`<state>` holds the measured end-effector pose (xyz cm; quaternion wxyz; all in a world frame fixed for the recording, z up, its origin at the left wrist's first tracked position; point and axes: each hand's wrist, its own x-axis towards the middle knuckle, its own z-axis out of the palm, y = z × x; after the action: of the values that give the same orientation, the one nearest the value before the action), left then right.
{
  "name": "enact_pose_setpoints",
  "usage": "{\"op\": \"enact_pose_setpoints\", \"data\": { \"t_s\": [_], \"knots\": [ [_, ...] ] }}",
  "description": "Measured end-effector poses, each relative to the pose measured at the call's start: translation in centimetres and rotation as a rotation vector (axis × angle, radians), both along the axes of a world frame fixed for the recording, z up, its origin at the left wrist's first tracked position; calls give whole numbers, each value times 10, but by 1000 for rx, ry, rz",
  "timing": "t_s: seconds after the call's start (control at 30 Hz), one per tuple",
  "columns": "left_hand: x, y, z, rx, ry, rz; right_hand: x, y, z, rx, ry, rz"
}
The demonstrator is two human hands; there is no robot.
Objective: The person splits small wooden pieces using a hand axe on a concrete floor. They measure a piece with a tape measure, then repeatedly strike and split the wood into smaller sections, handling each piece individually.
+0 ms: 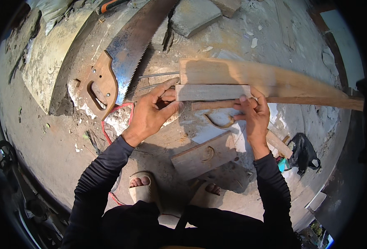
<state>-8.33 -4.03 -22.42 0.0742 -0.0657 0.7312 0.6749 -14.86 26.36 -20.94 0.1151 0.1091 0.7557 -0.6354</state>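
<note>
A short, pale wooden strip (212,93) spans the space between my two hands, roughly level. My left hand (150,108) pinches its left end with thumb and fingers. At the other end, the fingers of my right hand (254,120) grip the strip, the thumb lying on its near face. Behind it lies a longer, wider wooden plank (237,70), partly covered by the strip. Just below are a narrow wooden strip (212,105) and a curled wood shaving (218,124). Nearer my feet rests a flat wooden board (204,155) with another curl on it.
A handsaw (129,54) with a wooden handle lies at the upper left, teeth facing right. Stone slabs (193,16) sit at the far side. A red cord (104,132) runs past my left forearm. At the right is a black plastic bag (303,153).
</note>
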Motion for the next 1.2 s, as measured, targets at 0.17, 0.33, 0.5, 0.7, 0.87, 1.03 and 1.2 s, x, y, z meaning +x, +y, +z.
{"op": "enact_pose_setpoints", "data": {
  "t_s": [0.17, 0.33, 0.5, 0.7, 0.87, 1.03, 1.2],
  "knots": [
    [-1, -10, -1, -152, 30, -34, 2, -5, -3, 13, 36, -12],
    [5, -8, 15, -415, 81, -52, 2, -12, -1, 0, 39, -26],
    [26, -26, 37, -874, 439, -14, 2, -11, -5, -34, 32, -54],
    [44, -134, 53, -1301, 123, 196, 0, -10, 4, -24, -40, -50],
    [73, -148, 55, -1064, -41, 82, -5, -11, 18, 32, -69, 3],
    [63, -170, 63, -1086, 73, 118, -9, -9, 26, 70, -80, 64],
    [36, -228, 103, -1296, 223, 160, -14, -2, 28, 107, -107, 102]
  ]
}}
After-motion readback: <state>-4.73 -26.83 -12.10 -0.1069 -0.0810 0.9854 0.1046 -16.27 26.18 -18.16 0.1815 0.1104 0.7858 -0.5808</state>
